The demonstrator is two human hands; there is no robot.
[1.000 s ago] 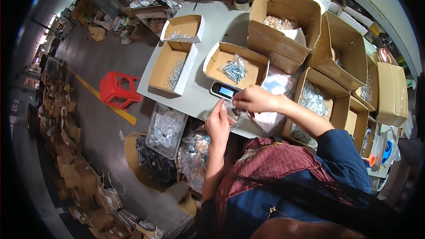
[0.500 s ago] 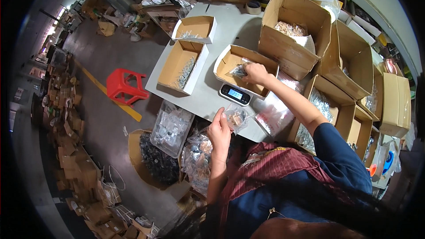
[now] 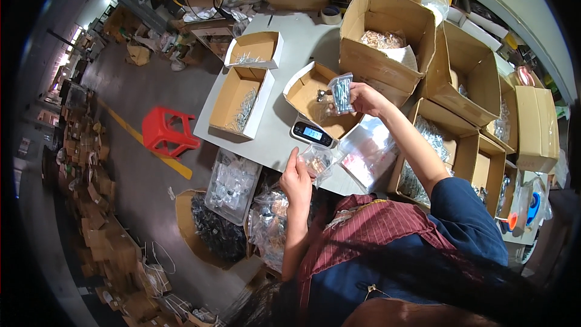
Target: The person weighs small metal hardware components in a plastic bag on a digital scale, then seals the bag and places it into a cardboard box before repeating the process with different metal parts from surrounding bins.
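My right hand [image 3: 367, 98] is closed on a small clear bag of screws [image 3: 341, 94]. It holds the bag above an open cardboard tray [image 3: 301, 88], which sits on a digital scale [image 3: 319, 140] with a lit display. Small dark and tan pieces [image 3: 321, 95] show in the tray, partly covered by the raised bag. Near the table's front edge, my left hand [image 3: 296, 177] grips another clear bag [image 3: 317, 161] with tan pieces inside, just in front of the scale.
Two white-edged trays of loose screws [image 3: 243, 109] stand left on the table. Large cartons [image 3: 378, 51] and boxes of bagged hardware [image 3: 423, 175] line the right. Flat plastic bags [image 3: 369, 154] lie beside the scale. A red stool [image 3: 169, 133] stands on the floor at left.
My right hand has lifted the bag of screws up out of the tray on the scale. My left hand keeps its bag in nearly the same place.
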